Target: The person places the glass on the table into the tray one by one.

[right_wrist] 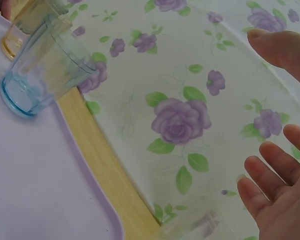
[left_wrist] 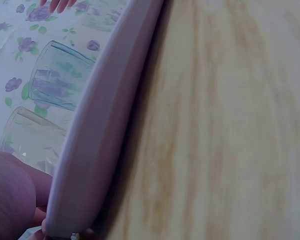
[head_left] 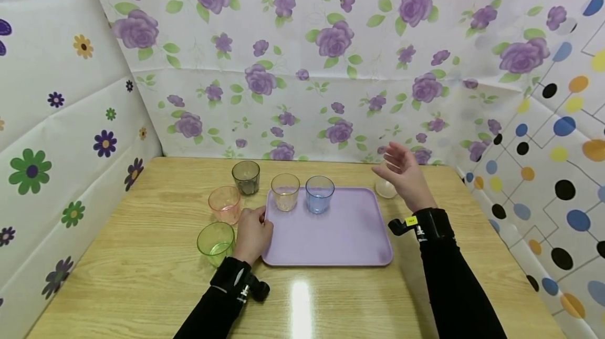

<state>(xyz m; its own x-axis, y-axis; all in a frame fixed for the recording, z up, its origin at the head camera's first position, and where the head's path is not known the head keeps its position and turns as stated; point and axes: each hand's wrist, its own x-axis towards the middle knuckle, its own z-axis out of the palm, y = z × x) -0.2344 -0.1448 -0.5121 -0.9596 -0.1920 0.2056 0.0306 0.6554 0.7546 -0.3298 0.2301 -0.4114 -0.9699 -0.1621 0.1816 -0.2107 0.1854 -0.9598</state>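
Observation:
A lilac tray [head_left: 326, 239] lies on the table, with a yellowish glass [head_left: 285, 197] and a blue glass [head_left: 319, 199] upright near its back edge. My left hand [head_left: 252, 234] pinches the tray's left edge; in the left wrist view the thumb [left_wrist: 15, 190] lies over the rim, the fingertips mostly hidden beneath it. At the tray's right, my right hand [head_left: 407, 181] is held up with thumb and fingers spread, holding nothing. Behind it stands a clear glass [head_left: 385, 188], partly hidden by the hand and faint in the right wrist view.
Left of the tray stand a grey glass [head_left: 247, 181], a pink glass [head_left: 225, 207] and a green glass [head_left: 216, 247], the last two close to my left hand. Patterned sheets [head_left: 302, 65] wall off the back and both sides of the wooden table [head_left: 142, 255].

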